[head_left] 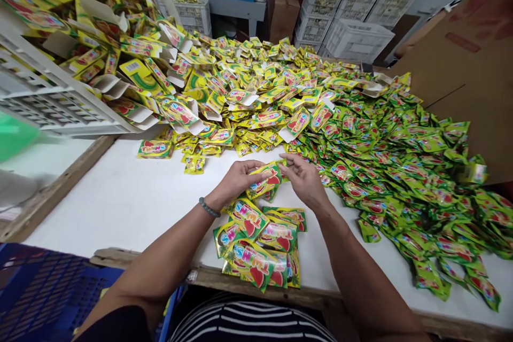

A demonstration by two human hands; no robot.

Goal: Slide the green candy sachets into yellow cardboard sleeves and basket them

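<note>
My left hand point(239, 181), a bead bracelet on its wrist, is closed around a small yellow-green candy box point(266, 180) printed with a watermelon. At the box's right end, my right hand point(302, 179) pinches the edge with thumb and fingers; the flap there is mostly hidden. Below my hands lies a loose stack of flat candy boxes point(250, 262) near the table's front edge. Beyond, open-ended boxes point(180, 112) mix with small yellow sachets point(194, 164). Many green sachets point(401, 171) are heaped to the right.
A white plastic crate point(60, 109) full of boxes tips onto the white table point(100, 187) at the left. A blue crate point(52, 288) sits below the front left edge. Cardboard point(452, 80) borders the right side. White crates point(336, 0) are stacked behind.
</note>
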